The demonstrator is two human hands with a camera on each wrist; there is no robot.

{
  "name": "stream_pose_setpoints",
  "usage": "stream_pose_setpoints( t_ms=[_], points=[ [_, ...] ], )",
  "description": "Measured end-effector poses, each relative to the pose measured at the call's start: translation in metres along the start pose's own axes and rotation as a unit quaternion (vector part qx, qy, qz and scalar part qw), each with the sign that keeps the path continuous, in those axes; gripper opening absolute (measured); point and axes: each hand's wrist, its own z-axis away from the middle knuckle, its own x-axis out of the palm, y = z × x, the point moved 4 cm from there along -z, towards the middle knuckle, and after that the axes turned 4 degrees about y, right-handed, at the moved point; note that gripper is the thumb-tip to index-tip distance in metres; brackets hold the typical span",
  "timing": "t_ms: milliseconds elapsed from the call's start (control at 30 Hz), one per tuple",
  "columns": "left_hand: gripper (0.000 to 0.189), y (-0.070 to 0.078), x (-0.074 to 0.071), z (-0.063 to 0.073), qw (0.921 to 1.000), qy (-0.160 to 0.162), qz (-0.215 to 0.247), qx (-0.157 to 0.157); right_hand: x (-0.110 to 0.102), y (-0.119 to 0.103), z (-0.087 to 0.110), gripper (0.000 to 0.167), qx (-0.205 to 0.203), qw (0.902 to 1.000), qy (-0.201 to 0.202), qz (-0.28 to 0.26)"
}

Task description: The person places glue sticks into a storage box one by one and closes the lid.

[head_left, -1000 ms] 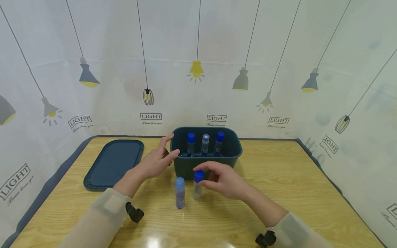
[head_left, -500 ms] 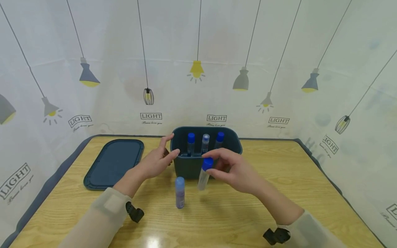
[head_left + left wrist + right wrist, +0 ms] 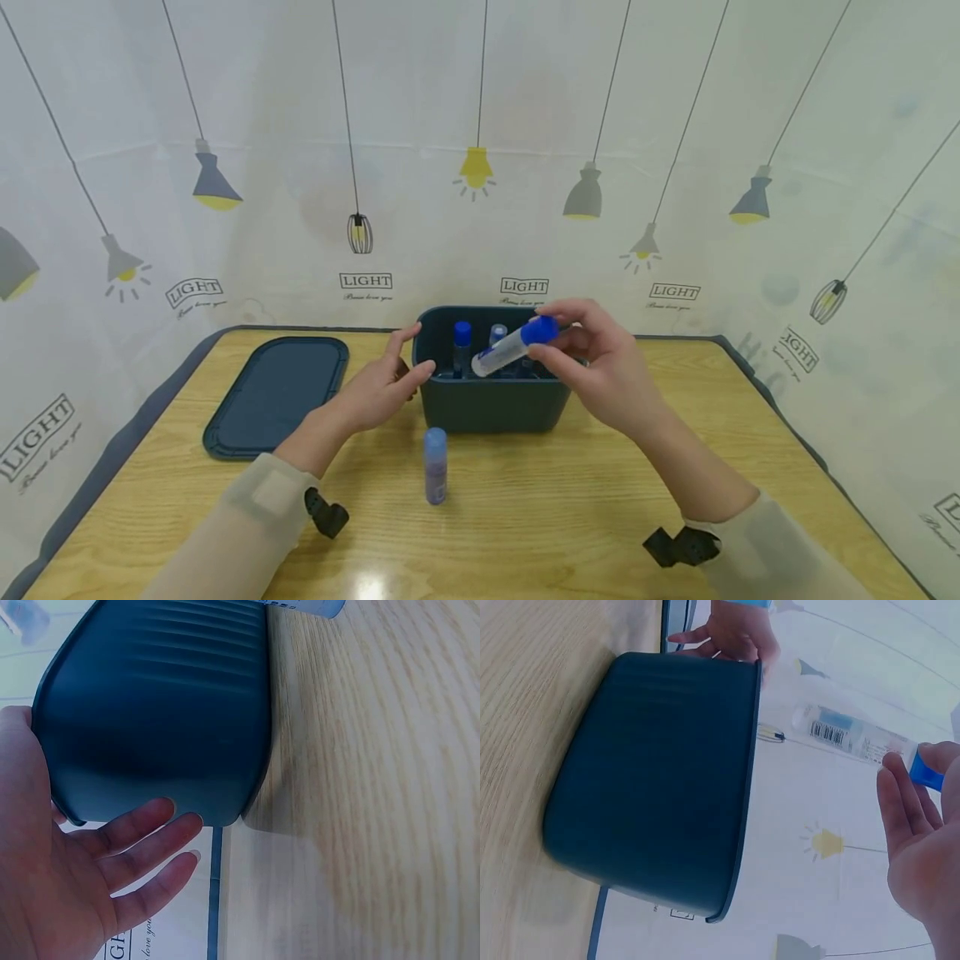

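My right hand (image 3: 609, 371) pinches the blue cap of a clear tube-shaped bottle (image 3: 502, 353), tilted nearly sideways over the mouth of a dark blue-green bin (image 3: 495, 408). A barcode label shows on that clear bottle (image 3: 836, 733) in the right wrist view. At the bin's left end is my left hand (image 3: 372, 390), its thumb and index finger touching the rim and the other fingers (image 3: 154, 832) loosely extended. Inside the bin stand a blue-capped bottle (image 3: 462, 336) and a clear-topped one (image 3: 497, 333); others there are hidden.
In front of the bin, a purple bottle with a light blue cap (image 3: 435, 467) stands upright on the wooden table (image 3: 525, 517). The flat dark lid (image 3: 277, 396) lies to the left. A lamp-printed white curtain (image 3: 480, 100) closes off the back and sides.
My right hand has lifted the clear bottle off the table, up and rightward over the bin, tipping it from upright to nearly sideways. The left hand stays at the rim.
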Motion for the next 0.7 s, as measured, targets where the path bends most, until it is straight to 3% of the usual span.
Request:
stream_pose_setpoints(
  t_ms=[267, 467, 700],
  points=[
    [0.082, -0.002, 0.001, -0.002, 1.0, 0.0, 0.003, 0.004, 0.0, 0.028, -0.007, 0.035, 0.057, 0.9977, 0.004, 0.036],
    [0.082, -0.001, 0.003, -0.001, 1.0, 0.0, 0.003, 0.0, 0.008, 0.051, -0.012, 0.039, 0.073, 0.992, -0.016, 0.102],
    [0.083, -0.001, 0.002, 0.0, 1.0, 0.003, 0.004, 0.0, 0.028, 0.071, -0.026, 0.041, 0.101, 0.9875, -0.056, 0.107]
  ],
)
